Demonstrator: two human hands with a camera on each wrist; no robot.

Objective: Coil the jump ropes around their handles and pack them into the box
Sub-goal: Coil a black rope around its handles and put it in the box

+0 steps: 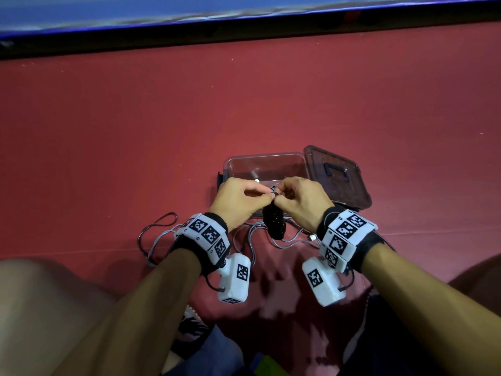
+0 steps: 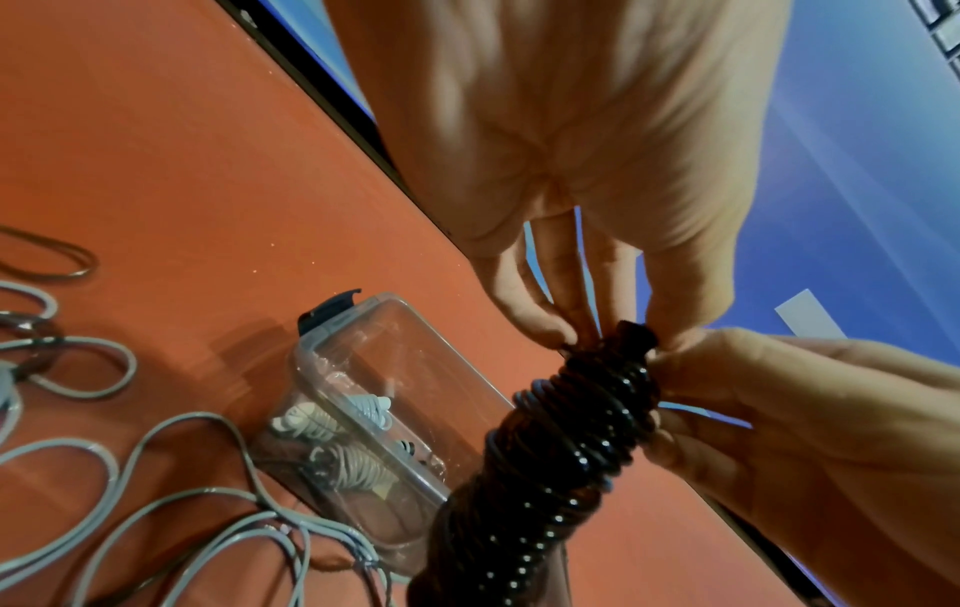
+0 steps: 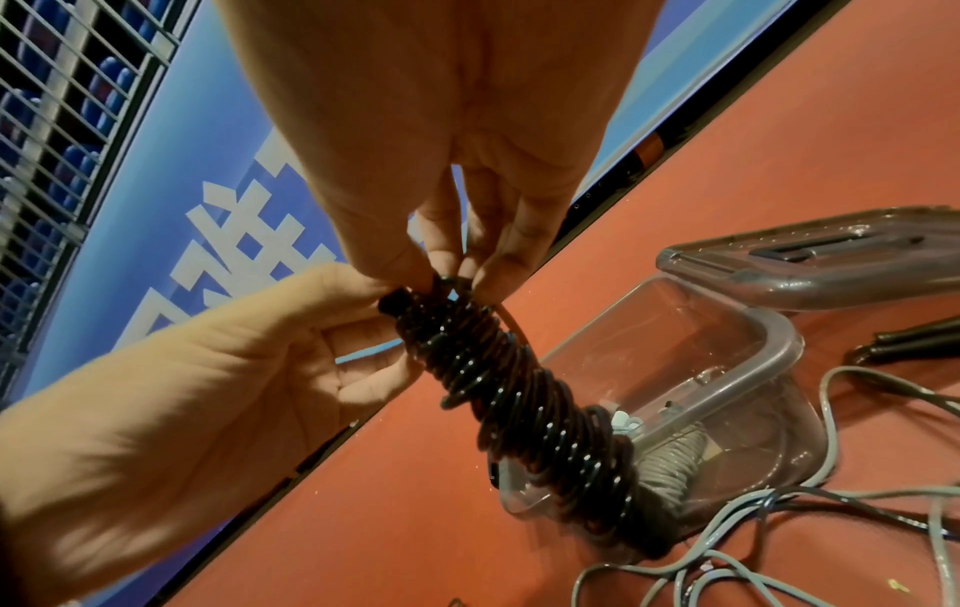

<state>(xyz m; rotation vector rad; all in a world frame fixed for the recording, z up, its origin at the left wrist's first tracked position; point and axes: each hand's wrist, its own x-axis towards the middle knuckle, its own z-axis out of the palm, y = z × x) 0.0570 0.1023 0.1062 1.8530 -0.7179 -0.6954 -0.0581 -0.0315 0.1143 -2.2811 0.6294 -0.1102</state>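
A: Starting at your left, what is lying on the red floor (image 1: 108, 131)?

B: A loose grey jump rope (image 2: 125, 447) is sprawling in loops there, with a dark rope loop (image 1: 160, 222) lying just beyond it at the far left.

A: And your left hand (image 1: 238, 203)?

B: Its grip is pinching the top end of the black coiled jump rope (image 3: 524, 394), thumb and fingertips (image 2: 535, 324) closing on the last turns at the handle's tip.

A: Where is that bundle sitting?

B: You are holding it up between both hands, in front of the clear box (image 1: 265, 165). The rope is wrapping tightly around its handles from top to bottom, and the lower end is hanging free below your hands.

A: The right hand (image 1: 301, 203)?

B: Its grip is also pinching the same top end, meeting your left fingers there.

A: What is in the box?

B: A grey-white coiled rope (image 2: 343, 447) is lying inside, on the bottom.

A: And further right?

B: The tinted lid (image 1: 336, 176) is lying open, touching the box's right side, and a pair of black handles (image 3: 914, 341) is lying on the floor in the right wrist view.
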